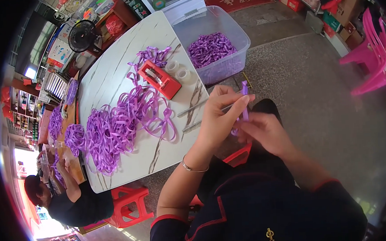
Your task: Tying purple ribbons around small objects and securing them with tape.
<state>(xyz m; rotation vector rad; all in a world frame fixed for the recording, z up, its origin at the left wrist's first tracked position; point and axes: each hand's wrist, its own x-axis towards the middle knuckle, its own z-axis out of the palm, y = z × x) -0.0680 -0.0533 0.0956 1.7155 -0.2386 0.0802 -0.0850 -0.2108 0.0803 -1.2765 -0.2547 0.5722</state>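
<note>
My left hand is closed around two thin metal rods beside the table's right edge. The rods stick out on both sides of the fingers and spread apart over the table; whether they join inside the hand is hidden. A narrow purple ribbon crosses the rods just right of my left fingertips. My right hand pinches the ribbon's lower part, close below the left hand. On the table, a red tape dispenser stands by two clear tape rolls. Left of it spreads a large heap of looped purple ribbon.
The white marbled table lies to my left. A clear plastic bin of folded purple ribbon pieces stands beyond my hands. At far left a co-worker handles more ribbon near a red stool. Pink chairs stand at right.
</note>
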